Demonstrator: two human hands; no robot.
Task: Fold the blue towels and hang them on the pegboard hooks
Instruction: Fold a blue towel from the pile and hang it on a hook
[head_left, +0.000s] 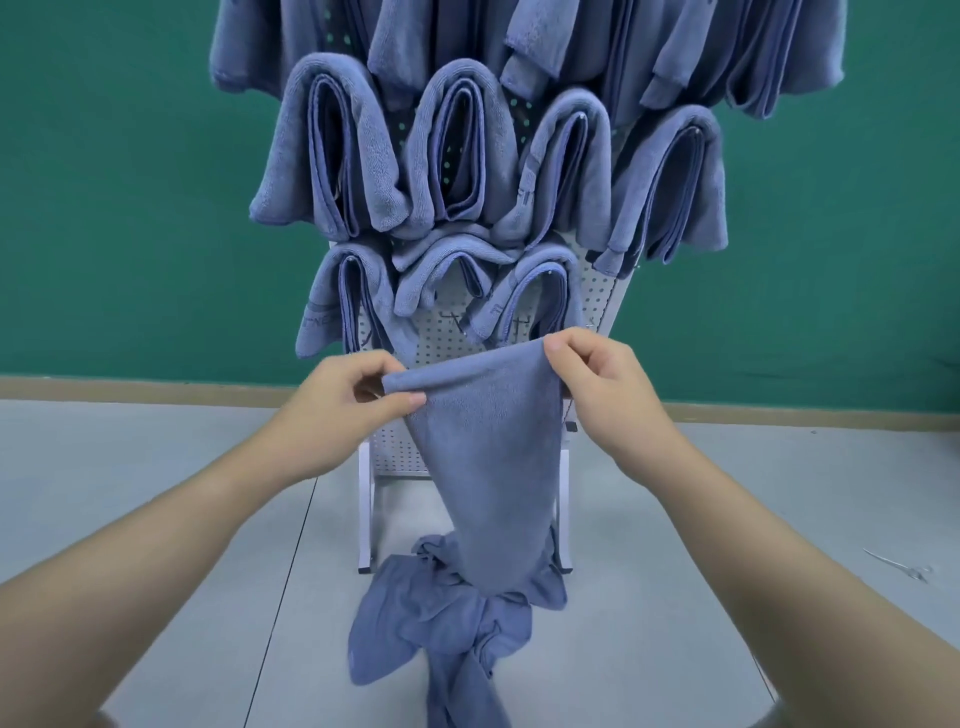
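Towel (488, 457) pinched between left hand (332, 410) and right hand (608, 395), hanging below them.

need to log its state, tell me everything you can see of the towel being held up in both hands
The held towel is blue-grey terry-like cloth. Its top edge, seemingly folded, is stretched between the left hand and right hand, each pinching an upper corner. It hangs in front of the white pegboard, narrowing downward, its lower end meeting the crumpled towels on the floor.
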